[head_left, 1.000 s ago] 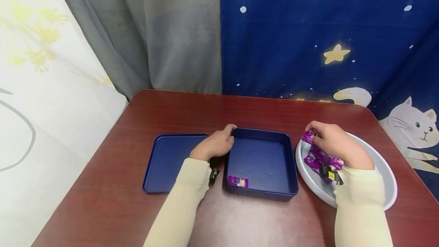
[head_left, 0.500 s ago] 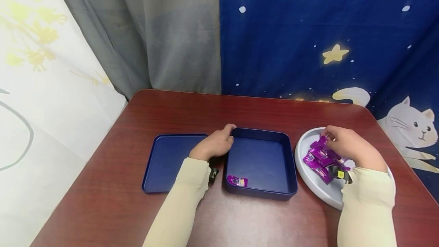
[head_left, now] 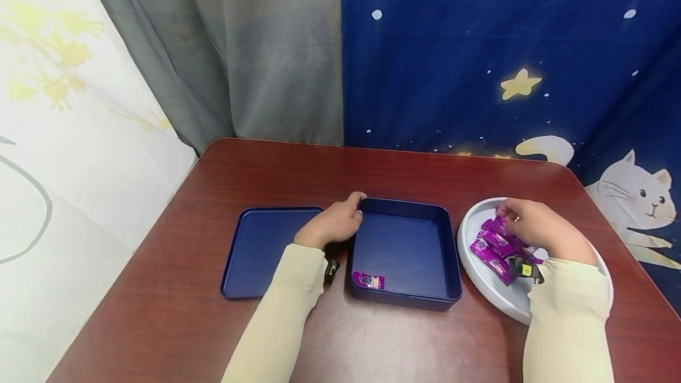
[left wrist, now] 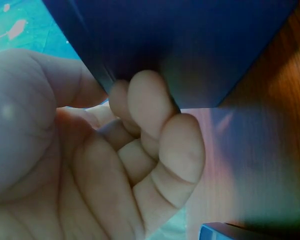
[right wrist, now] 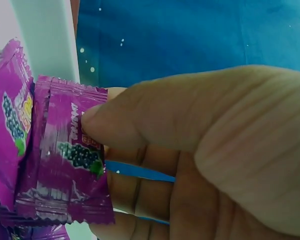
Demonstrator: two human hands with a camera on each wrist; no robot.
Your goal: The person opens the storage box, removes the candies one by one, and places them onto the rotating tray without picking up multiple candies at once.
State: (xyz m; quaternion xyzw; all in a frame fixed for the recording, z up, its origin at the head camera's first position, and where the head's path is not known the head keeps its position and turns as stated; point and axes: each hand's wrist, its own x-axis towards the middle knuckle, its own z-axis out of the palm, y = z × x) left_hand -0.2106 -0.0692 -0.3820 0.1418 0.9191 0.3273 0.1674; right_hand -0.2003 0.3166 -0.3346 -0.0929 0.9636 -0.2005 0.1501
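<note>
Candy packet (right wrist: 65, 160): purple, pinched between the thumb and fingers of the right hand (head_left: 537, 229), over the white plate (head_left: 481, 279).
Plate pile: more purple packets (head_left: 495, 247) lie there, so the hand picks from it.
Left hand (head_left: 332, 224): fingers curled on the wall of the blue box (head_left: 404, 247), likely to keep it from sliding.
Box: one packet (head_left: 369, 280) lies inside, near the front corner.
Lid (head_left: 260, 250): flat beside the box, out of the way.
</note>
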